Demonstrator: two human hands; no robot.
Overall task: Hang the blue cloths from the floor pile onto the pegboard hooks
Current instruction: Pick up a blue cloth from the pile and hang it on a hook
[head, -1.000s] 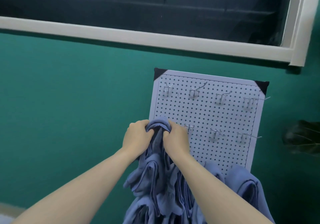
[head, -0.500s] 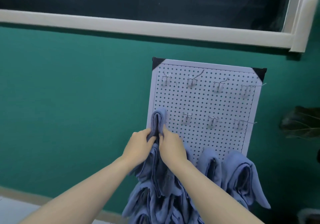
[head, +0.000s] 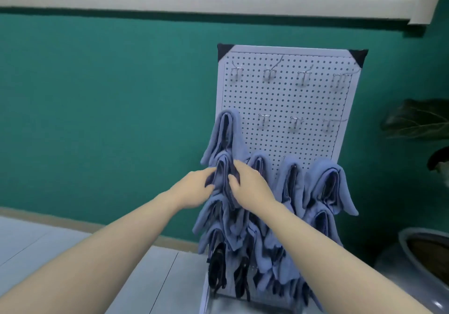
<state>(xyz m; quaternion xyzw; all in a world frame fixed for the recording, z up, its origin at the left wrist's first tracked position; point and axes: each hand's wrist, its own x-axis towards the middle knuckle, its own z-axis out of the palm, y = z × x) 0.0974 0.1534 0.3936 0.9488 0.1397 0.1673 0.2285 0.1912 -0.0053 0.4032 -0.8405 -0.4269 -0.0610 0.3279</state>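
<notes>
On the left side of the pegboard [head: 279, 100], a blue cloth [head: 227, 134] hangs from a hook in the middle row. Just under it hangs a second cloth [head: 222, 175], and both hands are on that one. The left hand [head: 194, 187] touches its left side and the right hand [head: 247, 185] its right side, fingers bent around the folds; they seem to pinch it, but blur makes that hard to tell. More cloths [head: 325, 185] hang in rows below. Bare hooks [head: 303, 78] stick out higher up. Behind the board is a green wall [head: 109, 95] with a window frame [head: 194, 0] above. A plant pot [head: 422, 255] stands at the right.
</notes>
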